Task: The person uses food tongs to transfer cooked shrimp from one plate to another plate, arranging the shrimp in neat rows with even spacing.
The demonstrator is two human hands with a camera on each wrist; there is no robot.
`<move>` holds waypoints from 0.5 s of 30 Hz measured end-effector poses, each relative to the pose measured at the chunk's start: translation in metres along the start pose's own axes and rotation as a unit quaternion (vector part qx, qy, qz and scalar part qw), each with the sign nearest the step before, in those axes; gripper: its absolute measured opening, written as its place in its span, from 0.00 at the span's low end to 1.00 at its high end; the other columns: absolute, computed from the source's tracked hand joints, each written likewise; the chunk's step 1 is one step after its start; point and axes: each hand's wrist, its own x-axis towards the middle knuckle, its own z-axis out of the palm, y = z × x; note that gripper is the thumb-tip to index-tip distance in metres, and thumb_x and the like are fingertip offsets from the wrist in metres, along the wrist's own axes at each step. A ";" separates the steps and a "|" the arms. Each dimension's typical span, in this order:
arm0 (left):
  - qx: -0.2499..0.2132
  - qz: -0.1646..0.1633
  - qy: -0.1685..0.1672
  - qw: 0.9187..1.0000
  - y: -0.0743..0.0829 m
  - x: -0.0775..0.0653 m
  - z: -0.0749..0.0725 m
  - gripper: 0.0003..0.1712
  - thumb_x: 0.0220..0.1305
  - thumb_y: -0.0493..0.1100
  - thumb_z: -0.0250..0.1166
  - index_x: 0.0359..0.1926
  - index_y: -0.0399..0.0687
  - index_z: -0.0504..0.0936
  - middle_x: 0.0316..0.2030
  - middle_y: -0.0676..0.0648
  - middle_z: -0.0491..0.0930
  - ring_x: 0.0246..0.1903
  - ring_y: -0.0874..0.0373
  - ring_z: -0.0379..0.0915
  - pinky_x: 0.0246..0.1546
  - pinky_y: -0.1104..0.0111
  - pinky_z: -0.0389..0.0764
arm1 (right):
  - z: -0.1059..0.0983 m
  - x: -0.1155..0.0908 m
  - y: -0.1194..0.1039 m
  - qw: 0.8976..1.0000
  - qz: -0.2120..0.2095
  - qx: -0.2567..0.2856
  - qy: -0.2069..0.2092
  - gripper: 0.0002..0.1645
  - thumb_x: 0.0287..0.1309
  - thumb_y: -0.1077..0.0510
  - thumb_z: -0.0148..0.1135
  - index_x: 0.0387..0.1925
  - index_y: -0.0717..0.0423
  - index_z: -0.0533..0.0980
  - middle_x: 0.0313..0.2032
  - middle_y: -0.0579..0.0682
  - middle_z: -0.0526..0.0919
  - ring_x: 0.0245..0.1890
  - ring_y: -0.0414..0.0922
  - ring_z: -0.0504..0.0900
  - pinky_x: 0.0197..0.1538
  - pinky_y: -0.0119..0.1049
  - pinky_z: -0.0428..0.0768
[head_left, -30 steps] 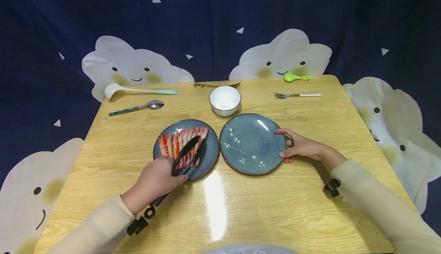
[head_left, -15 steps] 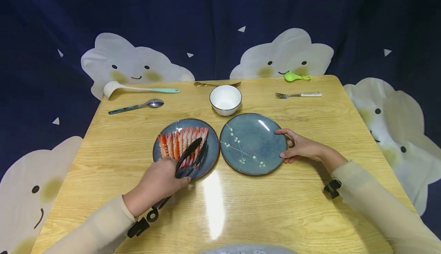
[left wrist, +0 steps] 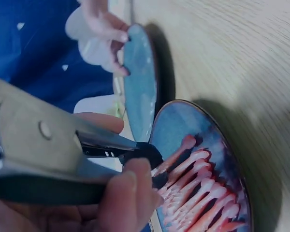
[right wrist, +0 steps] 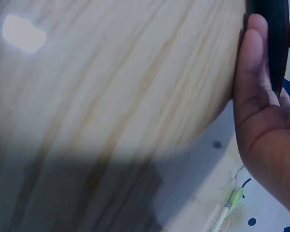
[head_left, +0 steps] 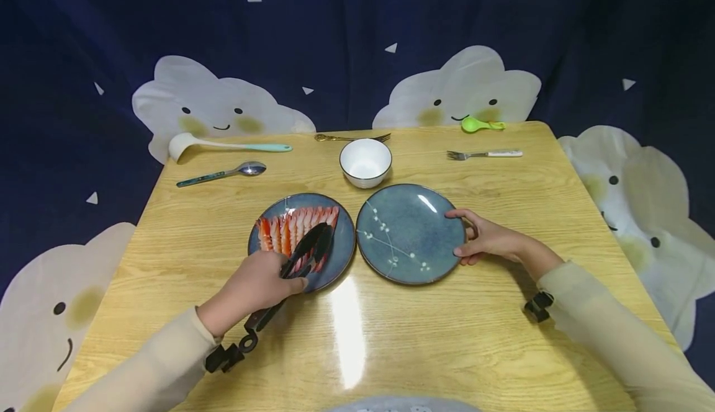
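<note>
My left hand [head_left: 259,282] grips black-tipped tongs [head_left: 309,242] over the left blue plate [head_left: 345,255]. On that plate lies a row of several pink-orange shrimp [head_left: 282,231]. The tips of the tongs are at the row's right end, close together; in the left wrist view they overlap the endmost shrimp [left wrist: 176,153]. My right hand [head_left: 487,236] holds the right rim of a second blue plate [head_left: 416,226], which has a white blossom pattern and no food on it. In the right wrist view, fingers [right wrist: 251,58] lie along that plate's underside. The two plates are side by side, rims meeting.
A white bowl [head_left: 365,161] stands behind the plates, with a gold fork [head_left: 335,138] behind it. At back left lie a ladle [head_left: 223,146] and a spoon [head_left: 223,175]; at back right, a fork [head_left: 483,154] and a green measuring spoon [head_left: 475,125].
The tongs' tips have drawn closer together at the right end of the shrimp row, after shifting slightly. My right hand and both plates stay in place.
</note>
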 end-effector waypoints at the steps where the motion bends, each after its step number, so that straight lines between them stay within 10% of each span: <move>1: -0.010 -0.003 -0.005 1.000 -0.001 0.000 -0.002 0.24 0.48 0.56 0.64 0.11 0.48 0.65 0.08 0.53 0.56 0.09 0.61 0.50 0.12 0.70 0.57 | 0.000 0.000 -0.001 1.000 0.002 0.000 0.002 0.50 0.47 0.63 0.63 0.63 0.45 0.43 0.25 0.62 0.69 0.32 0.61 0.77 0.35 0.49 0.75; 10: -0.073 0.002 -0.018 0.997 0.003 0.006 -0.017 0.26 0.49 0.60 0.61 0.15 0.46 0.65 0.08 0.54 0.51 0.10 0.61 0.45 0.14 0.69 0.55 | 0.004 0.000 -0.005 1.000 0.000 0.027 0.001 0.51 0.47 0.65 0.62 0.64 0.44 0.42 0.23 0.57 0.66 0.32 0.59 0.76 0.37 0.50 0.74; 15: -0.089 0.021 -0.051 0.995 0.016 0.022 -0.017 0.29 0.48 0.62 0.61 0.39 0.41 0.78 0.20 0.53 0.70 0.20 0.61 0.64 0.23 0.67 0.67 | 0.004 0.001 -0.001 1.000 0.000 0.031 0.000 0.51 0.47 0.66 0.62 0.64 0.46 0.41 0.22 0.55 0.65 0.31 0.58 0.76 0.38 0.50 0.74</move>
